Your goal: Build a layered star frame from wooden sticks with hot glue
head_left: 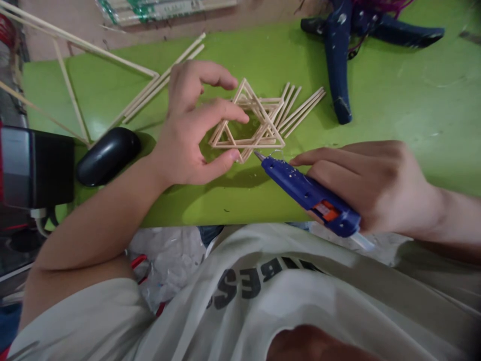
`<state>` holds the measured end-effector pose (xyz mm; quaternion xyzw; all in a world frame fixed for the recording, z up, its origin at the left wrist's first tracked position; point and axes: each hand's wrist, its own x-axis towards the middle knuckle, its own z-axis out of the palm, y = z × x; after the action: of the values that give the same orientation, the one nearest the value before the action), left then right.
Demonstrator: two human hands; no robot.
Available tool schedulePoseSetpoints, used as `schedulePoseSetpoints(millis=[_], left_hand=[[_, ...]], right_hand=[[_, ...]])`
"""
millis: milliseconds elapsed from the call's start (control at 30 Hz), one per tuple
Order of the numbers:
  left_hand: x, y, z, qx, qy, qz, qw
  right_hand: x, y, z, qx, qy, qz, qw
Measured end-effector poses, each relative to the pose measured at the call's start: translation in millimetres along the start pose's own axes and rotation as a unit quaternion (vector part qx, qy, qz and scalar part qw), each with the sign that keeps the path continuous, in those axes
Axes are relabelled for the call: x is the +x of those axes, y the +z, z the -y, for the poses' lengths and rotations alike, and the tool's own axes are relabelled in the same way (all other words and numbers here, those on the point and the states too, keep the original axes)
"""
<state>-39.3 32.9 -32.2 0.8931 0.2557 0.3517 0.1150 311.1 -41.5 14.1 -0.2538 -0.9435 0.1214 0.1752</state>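
Observation:
A star-shaped frame of thin wooden sticks [263, 144], built up in layers of triangles, lies on the green tabletop. My left hand [195, 123] is spread over its left side, fingers apart. The thumb tip meets the frame's lower edge, and the index finger reaches over its middle; whether they press on it is unclear. My right hand [368, 180] is wrapped round a blue hot glue gun [308, 193], with a clear glue stick [364, 241] protruding from its back. The gun's metal nozzle points at the frame's lower edge, very close to it.
Short loose sticks [302, 111] lie right of the frame. Behind them stands a dark blue clamp-like tool [338, 65]. Longer joined sticks [101, 57], a black computer mouse [108, 155] and a black box [39, 168] are at the left. Packaged sticks [165, 9] lie beyond the far edge.

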Motion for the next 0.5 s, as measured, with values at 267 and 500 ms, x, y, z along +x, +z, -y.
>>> schedulePoseSetpoints(millis=[267,500], left_hand=[[-1.7,1.5,-4.6,0.014,-0.008,0.005,1.0],[-2.7,-4.7,-9.4,-0.048,-0.071,0.051,0.995]], right_hand=[[1.5,-0.9,-0.4,0.002,-0.008,-0.007,1.0],[2.0,-1.6,2.6,0.001,0.011,0.009,1.0]])
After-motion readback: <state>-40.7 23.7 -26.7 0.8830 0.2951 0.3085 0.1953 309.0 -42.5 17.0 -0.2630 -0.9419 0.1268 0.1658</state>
